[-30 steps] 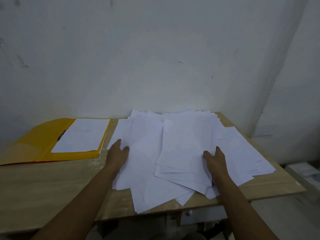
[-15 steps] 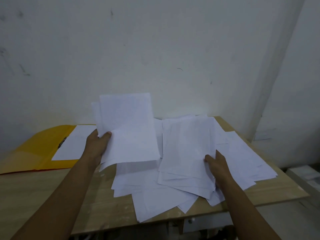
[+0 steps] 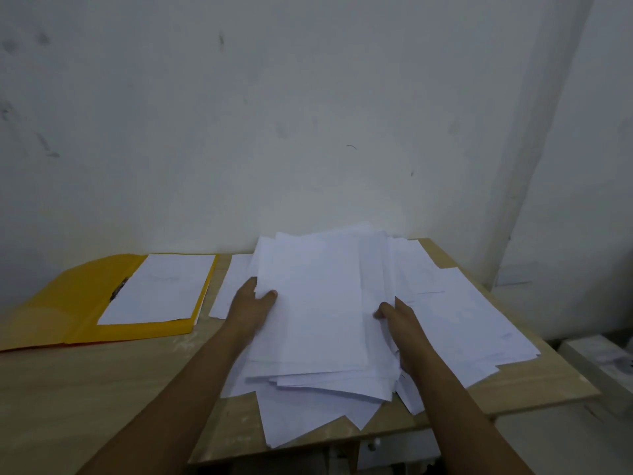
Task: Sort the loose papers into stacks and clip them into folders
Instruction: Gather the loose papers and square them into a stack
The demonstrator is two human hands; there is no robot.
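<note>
A wooden table (image 3: pixel 102 389) is seen, with a heap of loose papers (image 3: pixel 445 320) spread over its right half. An open yellow folder (image 3: pixel 68 303), holding clipped sheets, lies to the left. A gathered stack (image 3: pixel 315 303), long axis running away from the person, is pinched by the left hand (image 3: pixel 251 305), nearer the folder. Its right edge is gripped by the right hand (image 3: pixel 399 320).

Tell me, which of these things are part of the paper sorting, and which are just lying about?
Part of the job: loose papers, yellow folder holding a sheet stack, left hand, right hand.

Just there: wooden table, wall, white object at far right.
</note>
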